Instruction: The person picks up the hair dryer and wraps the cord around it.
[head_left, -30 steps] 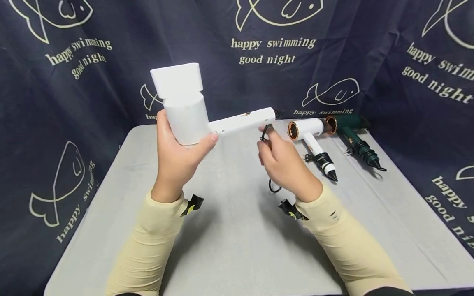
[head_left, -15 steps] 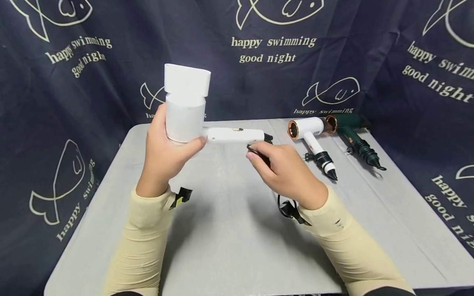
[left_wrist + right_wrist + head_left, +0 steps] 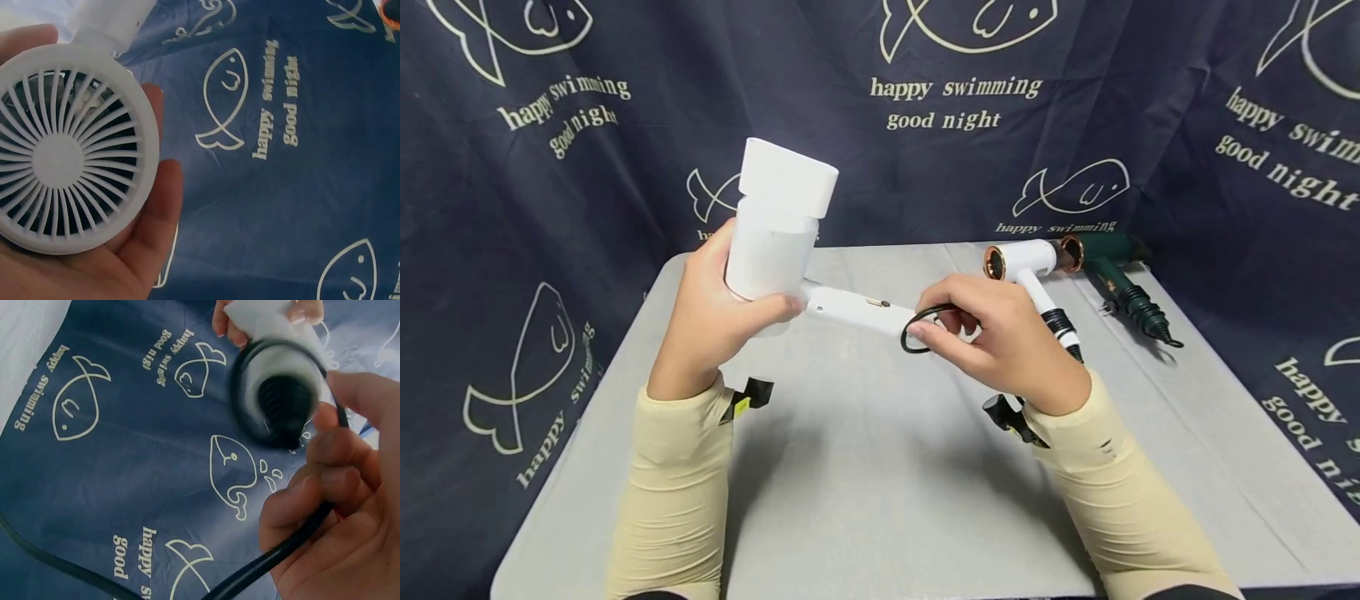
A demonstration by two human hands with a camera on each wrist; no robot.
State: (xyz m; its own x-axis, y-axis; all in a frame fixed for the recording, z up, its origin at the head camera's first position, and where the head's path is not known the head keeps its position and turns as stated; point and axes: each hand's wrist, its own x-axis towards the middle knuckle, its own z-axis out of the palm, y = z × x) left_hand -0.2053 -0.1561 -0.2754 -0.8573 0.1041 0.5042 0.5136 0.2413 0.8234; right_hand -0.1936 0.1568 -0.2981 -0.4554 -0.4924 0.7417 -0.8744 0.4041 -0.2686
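A white hair dryer (image 3: 775, 242) with a flat nozzle is held up over the table, its nozzle upward and its handle sloping down to the right. My left hand (image 3: 696, 329) grips it round the barrel; in the left wrist view its round slotted grille (image 3: 58, 161) faces the camera. At the handle's far end, my right hand (image 3: 1011, 342) pinches the black power cord (image 3: 269, 565) between thumb and fingers. A loop of that cord stands round the handle's ribbed black end (image 3: 286, 403) in the right wrist view, where it is blurred.
On the right of the grey-covered table (image 3: 865, 500) lie a second white hair dryer (image 3: 1030, 257) and a dark green hair dryer (image 3: 1108, 254), each with a black cord wound on its handle. A dark blue printed curtain (image 3: 820, 83) surrounds the table.
The held dryer has tipped, its handle swinging from upward to downward on the right. The left hand has shifted left. The right hand has brought a loop of cord up to the handle's end.
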